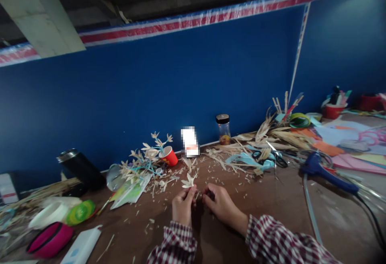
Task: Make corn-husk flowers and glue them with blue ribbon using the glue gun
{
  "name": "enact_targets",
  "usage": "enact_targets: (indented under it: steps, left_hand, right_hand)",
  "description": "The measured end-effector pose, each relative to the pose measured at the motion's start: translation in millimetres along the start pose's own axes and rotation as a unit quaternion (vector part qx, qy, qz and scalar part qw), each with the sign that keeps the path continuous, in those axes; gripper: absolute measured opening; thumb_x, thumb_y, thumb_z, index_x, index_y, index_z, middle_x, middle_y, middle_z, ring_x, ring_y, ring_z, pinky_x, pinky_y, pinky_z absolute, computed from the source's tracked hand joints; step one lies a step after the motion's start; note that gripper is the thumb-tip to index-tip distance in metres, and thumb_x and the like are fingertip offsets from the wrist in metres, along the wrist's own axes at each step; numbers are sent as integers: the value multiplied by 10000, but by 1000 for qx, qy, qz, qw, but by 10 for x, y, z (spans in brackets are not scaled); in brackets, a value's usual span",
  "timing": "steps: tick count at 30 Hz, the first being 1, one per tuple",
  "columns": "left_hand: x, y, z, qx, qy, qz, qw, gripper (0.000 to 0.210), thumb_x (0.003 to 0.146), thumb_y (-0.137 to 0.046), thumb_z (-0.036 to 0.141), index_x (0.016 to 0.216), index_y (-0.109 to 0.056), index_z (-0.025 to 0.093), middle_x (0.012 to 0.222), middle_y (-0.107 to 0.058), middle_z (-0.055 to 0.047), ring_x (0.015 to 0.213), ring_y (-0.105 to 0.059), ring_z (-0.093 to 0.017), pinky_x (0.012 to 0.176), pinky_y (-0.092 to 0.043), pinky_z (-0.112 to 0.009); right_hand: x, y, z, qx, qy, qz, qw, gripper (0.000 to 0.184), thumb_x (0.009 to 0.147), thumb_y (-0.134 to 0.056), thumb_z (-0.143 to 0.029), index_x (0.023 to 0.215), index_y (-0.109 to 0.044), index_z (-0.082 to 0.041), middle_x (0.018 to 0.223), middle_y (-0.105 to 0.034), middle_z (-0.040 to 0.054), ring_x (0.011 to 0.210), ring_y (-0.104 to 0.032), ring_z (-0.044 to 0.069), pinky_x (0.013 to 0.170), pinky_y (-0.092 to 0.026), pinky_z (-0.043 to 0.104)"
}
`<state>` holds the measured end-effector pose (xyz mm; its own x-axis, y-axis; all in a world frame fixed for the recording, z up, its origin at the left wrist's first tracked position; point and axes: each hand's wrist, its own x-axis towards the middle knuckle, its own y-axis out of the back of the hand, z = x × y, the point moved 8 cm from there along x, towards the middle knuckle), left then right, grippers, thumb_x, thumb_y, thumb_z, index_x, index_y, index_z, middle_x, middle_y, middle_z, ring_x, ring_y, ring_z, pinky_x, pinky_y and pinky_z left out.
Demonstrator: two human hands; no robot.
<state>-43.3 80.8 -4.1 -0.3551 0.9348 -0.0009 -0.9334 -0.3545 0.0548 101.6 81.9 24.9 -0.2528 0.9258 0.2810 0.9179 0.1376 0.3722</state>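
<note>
Between the thumb and fingers of my left hand (183,207) is a pale flower (189,180) that looks made of dried husk, its petals pointing up and away from me. Close by on the right, my right hand (222,204) has its fingers curled together near the flower's base. Whatever those fingers pinch, if anything, is too small to make out. Beyond the flower, a red paper cup (169,157) lies tilted beside a bunch of similar husk flowers (144,155) on light-blue stems. Husk scraps litter the brown table (241,232) around both hands.
A blue glue gun (327,172) with a cord lies at right, near scissors (276,155) and dried husks (262,135). A lidded jar (223,130) stands by the blue partition (150,87). At left are a dark flask (81,169), a pink band (50,240) and green tape (80,212).
</note>
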Motion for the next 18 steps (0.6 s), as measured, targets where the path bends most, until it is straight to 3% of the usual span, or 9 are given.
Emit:
enact_targets:
  steps: [18]
  left_hand:
    - [42, -49, -105, -16, -13, -52, 998, 354, 614, -637, 452, 734, -677, 121, 455, -502, 31, 437, -402, -93, 433, -320, -206]
  right_hand:
    - [-25, -38, 12, 44, -21, -11, 999, 121, 766, -470, -221, 693, -540, -155, 564, -570, -9, 503, -511, 108, 447, -344, 178]
